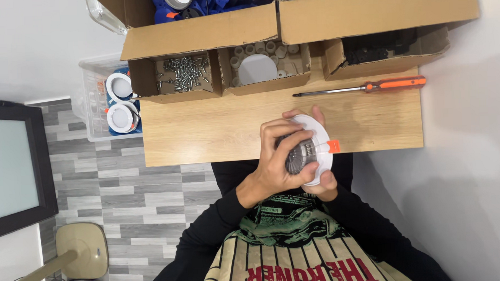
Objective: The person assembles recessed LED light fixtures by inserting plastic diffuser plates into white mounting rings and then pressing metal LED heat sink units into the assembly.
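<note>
Over the tabletop's [216, 130] near edge, the left hand [275, 162] has its grip closed on the round white lamp [316, 134]; the right hand [324, 182] clasps it from beneath, mostly hidden.

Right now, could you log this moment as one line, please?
left hand: on grey part | right hand: under white round fixture | screwdriver: on table

- Bright, even indoor light covers the whole view; colours read clean and nothing is dim.
- A broad soft shadow falls on the white wall [463, 205] at the lower right, so the light comes from the left or above.
- The wooden surface [216, 128] shows a mild sheen, with no harsh glare.
- Focus is sharp at the centre; straight lines lean slightly near the edges of the frame.
- The screws in the small box [184, 68] are too fine to resolve singly.
</note>
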